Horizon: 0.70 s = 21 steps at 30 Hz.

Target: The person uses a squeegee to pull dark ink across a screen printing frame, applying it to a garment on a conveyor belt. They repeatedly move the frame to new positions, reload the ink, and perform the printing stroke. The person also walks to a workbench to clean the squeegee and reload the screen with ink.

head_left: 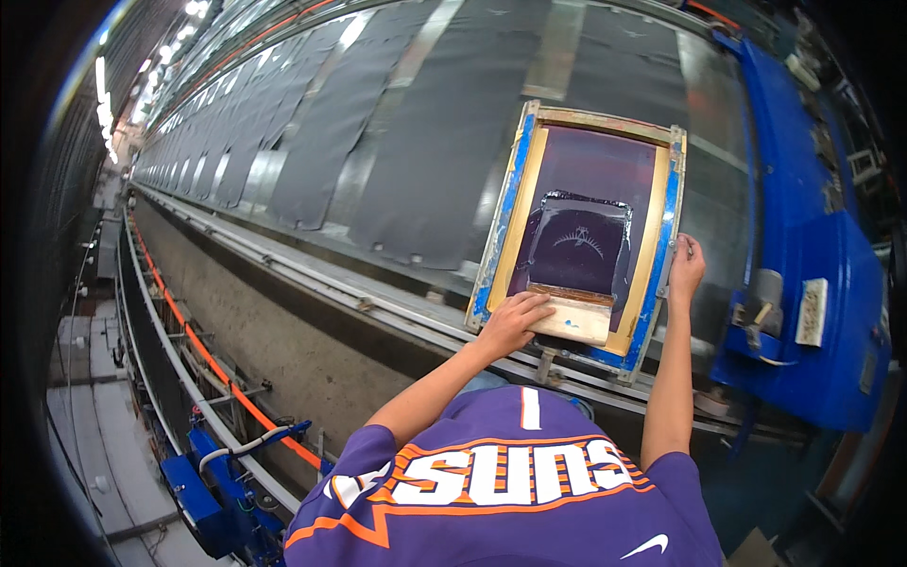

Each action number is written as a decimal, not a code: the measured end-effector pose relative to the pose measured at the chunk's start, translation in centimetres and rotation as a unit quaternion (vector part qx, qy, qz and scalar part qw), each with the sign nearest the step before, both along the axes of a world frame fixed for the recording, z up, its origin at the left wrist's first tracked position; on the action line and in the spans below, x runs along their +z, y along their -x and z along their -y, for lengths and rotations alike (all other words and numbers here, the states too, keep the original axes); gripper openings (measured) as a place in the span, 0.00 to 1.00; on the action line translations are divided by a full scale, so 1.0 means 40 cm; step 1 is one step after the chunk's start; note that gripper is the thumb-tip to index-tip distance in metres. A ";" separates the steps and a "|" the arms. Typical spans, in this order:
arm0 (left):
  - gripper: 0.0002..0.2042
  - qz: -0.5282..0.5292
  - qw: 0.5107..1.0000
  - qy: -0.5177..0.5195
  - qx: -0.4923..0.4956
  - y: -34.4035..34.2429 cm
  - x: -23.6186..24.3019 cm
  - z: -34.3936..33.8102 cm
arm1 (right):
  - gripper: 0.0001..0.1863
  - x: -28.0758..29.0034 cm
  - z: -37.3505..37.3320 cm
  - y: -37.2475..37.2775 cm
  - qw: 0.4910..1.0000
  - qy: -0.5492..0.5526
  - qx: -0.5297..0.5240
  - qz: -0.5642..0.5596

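A screen-printing frame (489, 246) with blue and silver sides and a yellow inner border lies on the long table in front of me. Its dark purple mesh (590, 161) shows a pale printed design inside a smeared dark rectangle. A wooden squeegee (576, 318) lies across the near end of the mesh, and my left hand (515, 321) grips its left part from above. My right hand (687, 263) is closed on the frame's right side, near the middle of that edge.
The long metal table (548, 52) carries several dark grey fabric pieces (439, 132) in a row. A big blue machine (794, 283) stands at the right. A rail (283, 274) runs along the table's near edge, with an orange cable (236, 387) and blue machinery (194, 501) at lower left.
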<state>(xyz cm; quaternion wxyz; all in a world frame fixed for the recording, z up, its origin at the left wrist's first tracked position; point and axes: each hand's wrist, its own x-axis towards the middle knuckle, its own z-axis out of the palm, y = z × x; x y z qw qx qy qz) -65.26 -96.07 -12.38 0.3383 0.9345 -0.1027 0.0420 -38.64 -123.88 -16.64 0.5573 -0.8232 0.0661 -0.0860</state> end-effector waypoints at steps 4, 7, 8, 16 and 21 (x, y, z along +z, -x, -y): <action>0.29 -0.024 0.998 -0.041 0.041 0.075 0.022 -0.289 | 0.13 -0.026 -0.316 0.098 1.000 0.001 0.011 0.023; 0.28 -0.028 0.997 -0.059 0.039 0.119 0.024 -0.519 | 0.11 -0.074 -0.554 0.165 0.998 -0.025 0.020 0.045; 0.28 -0.029 0.997 -0.065 0.035 0.123 0.025 -0.588 | 0.11 -0.088 -0.618 0.175 0.999 -0.026 0.015 0.044; 0.28 -0.006 0.987 -0.148 0.067 0.206 -0.015 -0.890 | 0.12 -0.069 -0.948 0.271 1.000 0.001 0.019 -0.019; 0.29 0.011 0.990 -0.127 0.053 0.271 -0.013 -0.935 | 0.12 -0.078 -0.974 0.279 0.998 0.046 0.006 -0.039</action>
